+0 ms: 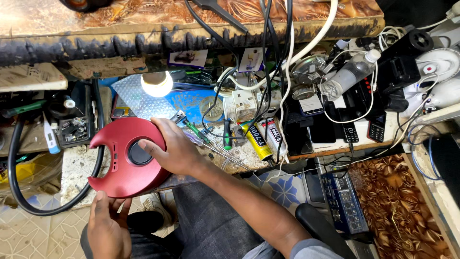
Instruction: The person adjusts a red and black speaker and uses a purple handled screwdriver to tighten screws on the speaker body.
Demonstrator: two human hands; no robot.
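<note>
A red round speaker-like device (122,170) with a dark circular centre and two curved horns on its left rests at the front edge of a cluttered workbench (239,156). My right hand (175,148) lies over its right side, thumb beside the dark centre. My left hand (108,223) supports its lower edge from beneath, fingers pressed against the rim.
A lit bulb (156,84) glows behind the device. Screwdrivers (211,141), glue tubes (256,139), a tangle of cables (268,72), mobile phones (350,132) and a plastic bottle (350,72) crowd the bench. A thick black hose (14,177) loops at left.
</note>
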